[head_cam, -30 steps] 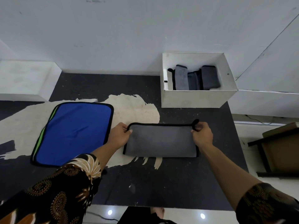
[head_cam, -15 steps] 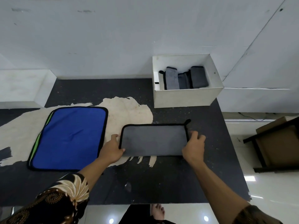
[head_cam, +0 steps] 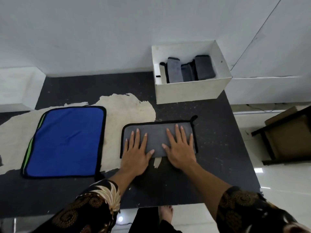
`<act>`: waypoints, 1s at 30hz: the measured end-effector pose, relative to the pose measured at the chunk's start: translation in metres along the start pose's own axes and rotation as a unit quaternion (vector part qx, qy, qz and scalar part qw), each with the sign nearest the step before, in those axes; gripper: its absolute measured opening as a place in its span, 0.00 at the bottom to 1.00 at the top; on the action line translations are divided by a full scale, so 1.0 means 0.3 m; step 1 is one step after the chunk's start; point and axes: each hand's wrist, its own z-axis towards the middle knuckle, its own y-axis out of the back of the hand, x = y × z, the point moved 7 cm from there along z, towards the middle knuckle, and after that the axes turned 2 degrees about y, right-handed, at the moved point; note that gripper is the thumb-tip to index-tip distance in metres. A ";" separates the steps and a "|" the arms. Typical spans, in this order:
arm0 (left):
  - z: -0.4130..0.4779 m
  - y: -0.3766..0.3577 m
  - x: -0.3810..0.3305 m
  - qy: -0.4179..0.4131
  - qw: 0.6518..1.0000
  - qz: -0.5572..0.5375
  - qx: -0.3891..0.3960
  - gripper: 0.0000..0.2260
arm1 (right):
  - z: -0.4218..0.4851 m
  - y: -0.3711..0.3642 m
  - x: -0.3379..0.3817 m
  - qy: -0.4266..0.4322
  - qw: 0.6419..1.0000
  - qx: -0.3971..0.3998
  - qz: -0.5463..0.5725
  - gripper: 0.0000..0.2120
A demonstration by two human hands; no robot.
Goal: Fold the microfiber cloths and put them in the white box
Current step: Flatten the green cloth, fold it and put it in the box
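A grey microfiber cloth [head_cam: 156,132] with black trim lies folded in half on the dark table, a small loop at its far right corner. My left hand [head_cam: 136,152] presses flat on its left half with fingers spread. My right hand [head_cam: 180,148] lies flat on its right half, fingers straight. A blue cloth [head_cam: 65,142] with black trim and a green strip lies spread out to the left. The white box [head_cam: 190,91] stands at the far right of the table and holds several folded grey cloths [head_cam: 188,69].
The dark table [head_cam: 218,165] has a worn pale patch [head_cam: 124,108] between the cloths. Its right edge drops to a tiled floor, where a brown cardboard box [head_cam: 289,133] sits on a black frame. A white wall runs behind, with a white ledge [head_cam: 18,88] at far left.
Both hands let go of the grey cloth's far corners, drew back to its near edge, and now lie flat on top of it. The cloth stays folded in place.
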 end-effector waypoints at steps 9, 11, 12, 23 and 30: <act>-0.019 0.011 0.094 0.060 0.997 -0.020 -0.043 0.35 | -0.022 0.025 -0.107 -0.045 0.999 -0.015 0.001 0.33; -0.025 0.054 0.116 0.081 0.994 -0.024 -0.066 0.29 | -0.022 0.042 -0.120 -0.074 0.997 -0.018 0.025 0.32; -0.029 0.083 0.133 0.101 0.991 -0.032 -0.086 0.26 | -0.029 0.062 -0.136 -0.108 0.992 -0.035 0.049 0.31; -0.044 0.118 0.222 0.333 0.892 -0.303 0.052 0.23 | -0.083 0.146 -0.260 -0.298 0.912 -0.002 0.280 0.22; -0.073 0.134 0.146 0.283 0.915 -0.277 0.076 0.10 | -0.130 0.109 -0.324 -0.294 0.900 0.053 0.318 0.13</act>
